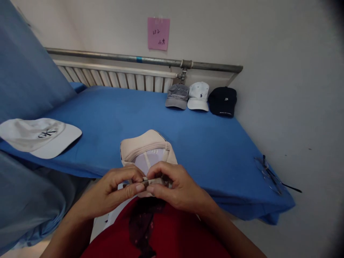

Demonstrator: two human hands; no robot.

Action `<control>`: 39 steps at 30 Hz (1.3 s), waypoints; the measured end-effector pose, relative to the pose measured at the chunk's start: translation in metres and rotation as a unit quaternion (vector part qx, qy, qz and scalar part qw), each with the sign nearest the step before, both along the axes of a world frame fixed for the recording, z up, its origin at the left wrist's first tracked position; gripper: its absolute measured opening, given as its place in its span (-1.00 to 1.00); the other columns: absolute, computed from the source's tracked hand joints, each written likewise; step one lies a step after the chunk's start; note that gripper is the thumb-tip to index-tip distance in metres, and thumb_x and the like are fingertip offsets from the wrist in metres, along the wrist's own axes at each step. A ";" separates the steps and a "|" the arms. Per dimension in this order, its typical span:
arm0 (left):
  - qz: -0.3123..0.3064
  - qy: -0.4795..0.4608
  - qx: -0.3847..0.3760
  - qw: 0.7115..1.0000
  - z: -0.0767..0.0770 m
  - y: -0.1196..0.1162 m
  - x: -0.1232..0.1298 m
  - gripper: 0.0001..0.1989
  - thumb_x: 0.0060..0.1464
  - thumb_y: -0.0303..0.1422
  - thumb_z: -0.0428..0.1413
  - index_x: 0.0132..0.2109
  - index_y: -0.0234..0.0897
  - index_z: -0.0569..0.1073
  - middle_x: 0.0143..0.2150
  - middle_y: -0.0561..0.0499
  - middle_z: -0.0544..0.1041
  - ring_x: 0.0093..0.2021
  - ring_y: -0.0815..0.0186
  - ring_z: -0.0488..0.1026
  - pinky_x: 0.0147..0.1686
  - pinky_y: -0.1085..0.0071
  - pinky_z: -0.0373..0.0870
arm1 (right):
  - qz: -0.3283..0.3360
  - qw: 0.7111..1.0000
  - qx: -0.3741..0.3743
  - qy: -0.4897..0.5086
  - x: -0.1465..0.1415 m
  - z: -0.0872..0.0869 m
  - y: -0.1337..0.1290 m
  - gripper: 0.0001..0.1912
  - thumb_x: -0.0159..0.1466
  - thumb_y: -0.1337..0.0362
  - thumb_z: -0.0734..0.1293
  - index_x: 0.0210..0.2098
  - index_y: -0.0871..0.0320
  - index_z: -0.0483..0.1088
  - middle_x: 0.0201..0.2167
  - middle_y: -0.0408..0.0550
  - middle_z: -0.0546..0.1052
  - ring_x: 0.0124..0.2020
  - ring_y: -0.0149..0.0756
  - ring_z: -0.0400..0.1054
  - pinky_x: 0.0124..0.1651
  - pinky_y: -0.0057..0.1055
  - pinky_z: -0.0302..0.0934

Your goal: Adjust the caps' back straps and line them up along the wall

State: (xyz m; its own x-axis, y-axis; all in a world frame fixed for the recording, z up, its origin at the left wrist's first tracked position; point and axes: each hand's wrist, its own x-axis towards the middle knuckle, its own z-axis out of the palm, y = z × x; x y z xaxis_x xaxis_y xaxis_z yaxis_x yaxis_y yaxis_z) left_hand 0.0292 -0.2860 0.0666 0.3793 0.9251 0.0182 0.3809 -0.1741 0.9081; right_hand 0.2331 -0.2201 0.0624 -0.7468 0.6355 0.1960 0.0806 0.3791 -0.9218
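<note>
A cream baseball cap [145, 143] lies upside down at the near edge of the blue-covered bed, its brim pointing away from me and its pale lining showing. My left hand [120, 184] pinches the left part of the cap's back strap between thumb and fingertips. Opposite it, my right hand [173, 184] has thumb and fingers closed on the strap's other part. Between the two hands a small buckle or clasp seems to show on the strap [155, 181]; its details are partly covered by my fingers.
A white cap with dark letters [40, 134] lies at the left. Grey [177, 95], white [199, 95] and black [223, 100] caps stand in a row by the wall. Eyeglasses [271, 175] rest at the bed's right edge. A radiator [126, 77] and metal pipe [113, 56] run behind.
</note>
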 end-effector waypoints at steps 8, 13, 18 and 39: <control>0.055 -0.036 -0.022 0.998 -0.007 0.001 0.005 -0.76 0.20 -0.26 0.08 -0.40 -0.28 0.36 -0.43 0.13 0.34 -0.41 0.44 0.26 -0.40 0.51 0.21 | 0.003 0.981 0.191 0.019 -0.004 -0.010 -0.002 -0.80 0.13 0.42 0.42 -0.25 0.15 0.38 -0.38 -0.16 0.45 -0.33 -0.38 0.32 -0.25 -0.45 0.19; 0.027 -0.059 -0.043 0.997 -0.006 0.005 0.006 -0.79 0.22 -0.26 0.06 -0.34 -0.28 0.40 -0.38 0.09 0.40 -0.35 0.41 0.34 -0.33 0.49 0.28 | -0.001 0.980 0.199 0.022 -0.002 -0.014 0.000 -0.88 0.19 0.38 0.39 -0.27 0.14 0.38 -0.39 -0.16 0.43 -0.35 -0.39 0.32 -0.28 -0.47 0.19; 0.062 -0.010 -0.040 0.997 -0.006 0.007 0.005 -0.80 0.13 -0.28 0.15 -0.12 -0.22 0.36 -0.21 0.06 0.44 -0.20 0.32 0.37 -0.20 0.41 0.31 | -0.017 0.981 0.191 0.032 0.001 -0.013 0.000 -0.89 0.21 0.37 0.35 -0.25 0.12 0.38 -0.39 -0.15 0.45 -0.35 -0.39 0.32 -0.27 -0.46 0.20; 0.024 0.041 -0.043 0.998 0.000 0.008 0.007 -0.76 0.13 -0.18 0.14 -0.27 -0.29 0.47 -0.40 0.09 0.42 -0.41 0.40 0.32 -0.41 0.48 0.23 | 0.019 0.998 0.044 -0.042 0.013 -0.007 0.005 -0.86 0.21 0.31 0.36 -0.22 0.11 0.40 -0.38 -0.22 0.45 -0.37 -0.44 0.29 -0.30 -0.52 0.15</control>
